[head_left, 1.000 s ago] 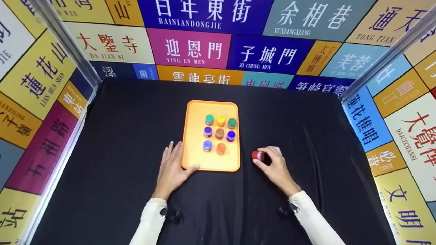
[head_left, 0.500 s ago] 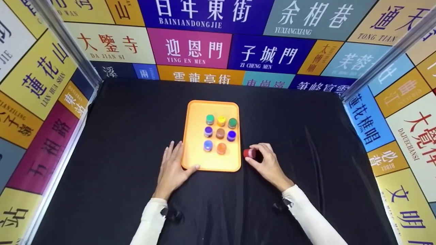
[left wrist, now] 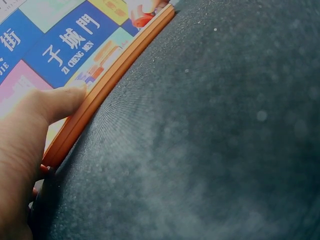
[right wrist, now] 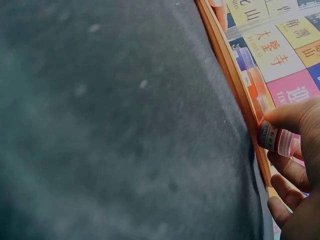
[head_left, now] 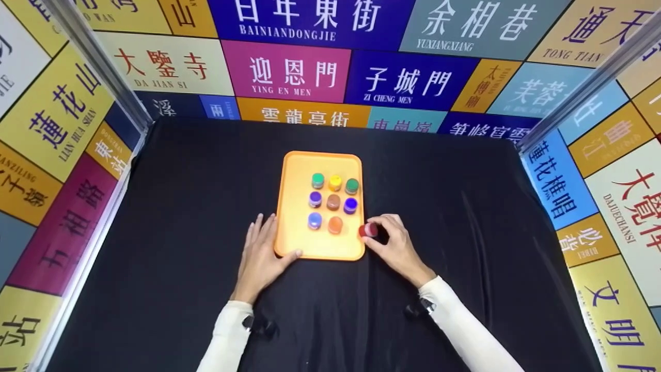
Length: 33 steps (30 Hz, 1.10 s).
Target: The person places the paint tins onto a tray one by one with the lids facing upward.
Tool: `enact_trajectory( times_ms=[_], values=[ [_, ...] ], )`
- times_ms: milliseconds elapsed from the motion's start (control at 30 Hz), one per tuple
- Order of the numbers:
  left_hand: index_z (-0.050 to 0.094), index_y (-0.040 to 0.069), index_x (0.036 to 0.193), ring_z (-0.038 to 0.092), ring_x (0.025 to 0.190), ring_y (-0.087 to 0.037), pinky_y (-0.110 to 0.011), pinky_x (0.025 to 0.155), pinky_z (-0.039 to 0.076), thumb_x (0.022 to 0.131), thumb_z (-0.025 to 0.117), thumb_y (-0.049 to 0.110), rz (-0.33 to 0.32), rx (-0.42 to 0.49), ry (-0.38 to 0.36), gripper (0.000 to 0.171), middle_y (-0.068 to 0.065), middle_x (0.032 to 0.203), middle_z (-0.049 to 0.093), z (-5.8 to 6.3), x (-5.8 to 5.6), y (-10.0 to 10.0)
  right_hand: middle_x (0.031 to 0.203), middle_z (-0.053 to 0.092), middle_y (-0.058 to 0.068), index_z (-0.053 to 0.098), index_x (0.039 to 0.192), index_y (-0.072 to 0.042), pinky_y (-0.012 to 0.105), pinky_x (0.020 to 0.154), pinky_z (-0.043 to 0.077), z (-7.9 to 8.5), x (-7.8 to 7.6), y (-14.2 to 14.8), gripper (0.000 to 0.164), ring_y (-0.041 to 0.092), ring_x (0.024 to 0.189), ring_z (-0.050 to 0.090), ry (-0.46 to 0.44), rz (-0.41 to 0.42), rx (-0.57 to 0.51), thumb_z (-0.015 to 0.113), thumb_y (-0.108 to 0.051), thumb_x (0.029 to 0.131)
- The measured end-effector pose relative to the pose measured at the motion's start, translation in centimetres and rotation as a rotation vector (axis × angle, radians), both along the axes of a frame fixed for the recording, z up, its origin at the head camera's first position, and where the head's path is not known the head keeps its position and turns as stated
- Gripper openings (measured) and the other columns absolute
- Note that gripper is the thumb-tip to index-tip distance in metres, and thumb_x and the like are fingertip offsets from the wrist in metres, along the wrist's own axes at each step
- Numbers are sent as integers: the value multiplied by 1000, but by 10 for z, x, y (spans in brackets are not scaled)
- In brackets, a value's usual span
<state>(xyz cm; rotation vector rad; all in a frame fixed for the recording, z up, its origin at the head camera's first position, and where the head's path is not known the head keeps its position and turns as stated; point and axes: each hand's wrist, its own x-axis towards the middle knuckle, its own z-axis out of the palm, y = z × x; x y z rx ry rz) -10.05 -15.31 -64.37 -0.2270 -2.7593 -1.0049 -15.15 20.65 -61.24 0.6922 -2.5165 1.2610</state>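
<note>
An orange tray (head_left: 294,170) lies on the black cloth, bearing several small paint jars, among them an orange one (head_left: 335,225), a light blue one (head_left: 314,221) and a brown one (head_left: 333,202). My right hand (head_left: 396,247) pinches a red paint jar (head_left: 367,230) between thumb and fingers at the tray's right rim. The jar is tipped on its side, its clear lid toward my palm in the right wrist view. At the tray's near left corner rests my left hand (head_left: 261,263), thumb on the rim (left wrist: 95,100) and straight fingers along the left side.
Black cloth (head_left: 196,181) covers the table, with wrinkles at the right. Panels (head_left: 289,70) printed with large characters enclose the back and sides, joined by metal corner posts (head_left: 111,62). Yellow (head_left: 335,182), green (head_left: 317,180) and purple (head_left: 315,199) jars stand farther back on the tray.
My right hand has carried the red paint jar leftward from the cloth beside the tray to the tray's right rim. The left hand and the tray stay where they were.
</note>
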Motion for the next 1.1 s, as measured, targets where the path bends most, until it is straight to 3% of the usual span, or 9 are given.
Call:
enact_trajectory(
  times_ms=[267, 733, 1100],
  values=[
    [40, 0, 169, 20, 168, -40, -53, 139, 10, 91, 83, 62, -2, 6, 2, 108, -17, 174, 42, 1, 0, 1, 112, 72, 9, 76, 123, 1, 34, 103, 49, 0, -3, -14, 43, 33, 116, 60, 36, 33, 5, 95, -10, 87],
    [41, 0, 168, 21, 168, -42, -56, 138, 12, 90, 84, 60, 6, 11, 11, 108, -18, 173, 43, 1, 1, 1, 118, 75, 11, 75, 127, -1, 45, 108, 49, 0, -8, -31, 46, 36, 123, 58, 10, 45, 73, 95, -10, 86],
    [43, -1, 167, 24, 167, -42, -53, 139, 11, 89, 85, 60, 5, 8, 24, 108, -17, 172, 45, 0, 0, 1, 118, 77, 8, 75, 128, -1, 43, 107, 49, -5, -9, -35, 48, 35, 122, 57, 20, 25, 73, 96, -9, 85]
  ],
)
